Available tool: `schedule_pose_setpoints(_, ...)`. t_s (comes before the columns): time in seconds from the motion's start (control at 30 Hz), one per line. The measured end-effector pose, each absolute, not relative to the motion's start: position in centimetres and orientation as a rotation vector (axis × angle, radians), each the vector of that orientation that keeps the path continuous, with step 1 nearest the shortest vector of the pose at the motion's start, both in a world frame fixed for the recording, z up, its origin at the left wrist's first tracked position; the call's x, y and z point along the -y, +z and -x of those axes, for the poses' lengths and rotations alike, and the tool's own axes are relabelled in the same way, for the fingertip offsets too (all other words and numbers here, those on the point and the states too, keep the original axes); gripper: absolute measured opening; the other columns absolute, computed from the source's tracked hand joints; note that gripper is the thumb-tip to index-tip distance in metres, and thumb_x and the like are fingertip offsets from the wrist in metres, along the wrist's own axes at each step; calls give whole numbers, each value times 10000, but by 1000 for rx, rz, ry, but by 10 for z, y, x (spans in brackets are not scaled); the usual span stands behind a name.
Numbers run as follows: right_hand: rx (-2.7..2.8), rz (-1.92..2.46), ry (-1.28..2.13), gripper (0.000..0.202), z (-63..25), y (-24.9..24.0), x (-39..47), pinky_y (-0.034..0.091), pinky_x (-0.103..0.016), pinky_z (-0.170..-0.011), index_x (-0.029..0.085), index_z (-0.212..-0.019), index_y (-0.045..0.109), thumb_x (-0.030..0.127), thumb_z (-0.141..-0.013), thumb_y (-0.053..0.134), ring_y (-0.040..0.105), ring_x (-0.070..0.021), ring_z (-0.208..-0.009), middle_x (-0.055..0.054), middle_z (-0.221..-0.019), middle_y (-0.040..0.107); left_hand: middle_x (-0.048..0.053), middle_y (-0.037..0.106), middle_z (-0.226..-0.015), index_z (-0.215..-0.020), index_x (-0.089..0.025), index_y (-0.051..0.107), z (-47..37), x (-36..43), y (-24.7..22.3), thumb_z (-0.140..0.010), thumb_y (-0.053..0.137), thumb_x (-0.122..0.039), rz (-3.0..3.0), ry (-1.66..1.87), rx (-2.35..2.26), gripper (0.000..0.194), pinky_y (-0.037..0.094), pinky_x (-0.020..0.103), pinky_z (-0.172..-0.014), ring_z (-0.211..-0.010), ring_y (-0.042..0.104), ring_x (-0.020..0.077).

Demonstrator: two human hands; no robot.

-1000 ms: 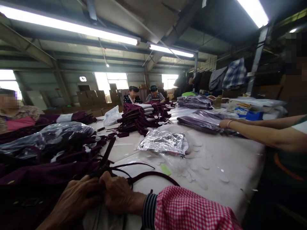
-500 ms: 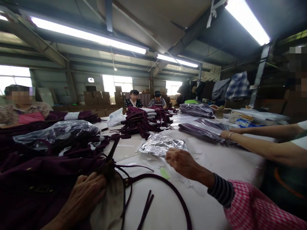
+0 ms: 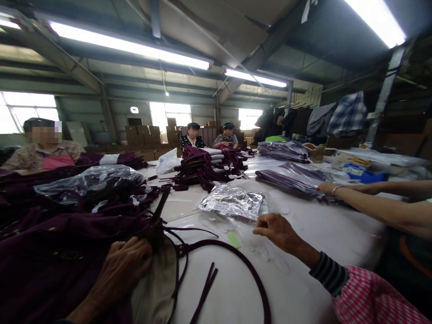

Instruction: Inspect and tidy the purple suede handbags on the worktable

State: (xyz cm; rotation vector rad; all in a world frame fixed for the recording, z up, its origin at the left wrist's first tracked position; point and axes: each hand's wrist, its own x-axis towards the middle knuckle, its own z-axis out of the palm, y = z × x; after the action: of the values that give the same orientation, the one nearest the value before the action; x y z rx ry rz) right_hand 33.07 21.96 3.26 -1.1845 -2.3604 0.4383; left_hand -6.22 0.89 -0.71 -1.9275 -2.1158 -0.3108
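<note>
At lower left, the left hand [image 3: 126, 265] lies curled on the purple bag [image 3: 64, 256] (grip unclear). Right of centre, the right hand [image 3: 278, 231] hovers, fingers closed, near the silver packet [image 3: 232, 201].

A dark purple bag [image 3: 43, 274] lies on the white table [image 3: 236, 283], beige lining [image 3: 160, 279] showing.
</note>
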Motion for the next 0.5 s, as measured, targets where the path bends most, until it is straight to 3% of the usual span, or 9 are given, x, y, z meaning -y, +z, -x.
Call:
schedule_pose_setpoints(0.1, 2296, 1121, 616, 265, -345, 48, -206, 345, -278, -589, 194, -645, 572, 387, -802, 664, 496, -145, -600, 11, -622, 567, 15, 714, -895, -824, -215, 672, 59, -9, -6, -900, 524, -240, 1912, -324, 2112, 168, 310, 394, -859, -916, 623, 212)
schedule_pose_setpoints(0.3, 2218, 1112, 1356, 435, -400, 68, -157, 237, -288, -502, 225, -624, 503, 584, -727, 725, 290, -114, -510, 35, -567, 392, 16, 699, -851, -777, -209, 655, 57, -9, -6, -891, 535, -234, 1891, -376, 2075, 167, 298, 392, -834, -907, 612, 219)
schedule_pose_setpoints(0.5, 2364, 1100, 1188, 408, -381, 39, -134, 305, -288, -573, 215, -677, 486, 539, -858, 655, 377, -144, -609, 21, -641, 423, 18, 687, -830, -760, -206, 652, 63, -11, -12, -870, 556, -220, 1907, -424, 2045, 147, 288, 406, -833, -898, 600, 233)
